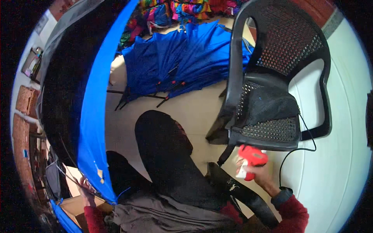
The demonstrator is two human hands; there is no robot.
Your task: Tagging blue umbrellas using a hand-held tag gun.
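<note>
A large open umbrella (92, 116), bright blue on one face with black fabric beside it, rises on my left. My left hand (87, 191) is closed at its lower edge, next to a thin rod; the fingers are partly in shadow. A small light torn spot shows on the blue cloth near that hand. On the right, my right hand (261, 174) is wrapped round a red-and-white handheld tool (254, 157), somewhat blurred, whose exact kind I cannot make out. The tool is just below the front edge of a black plastic chair (268, 146).
Several folded blue umbrellas (182, 58) lie on the floor ahead, their ribs sticking out. Black mesh cloth (274, 103) rests on the chair seat. A black cord (285, 157) hangs beside it. Colourful bundles (178, 11) line the back. A cardboard box (74, 206) stands at lower left.
</note>
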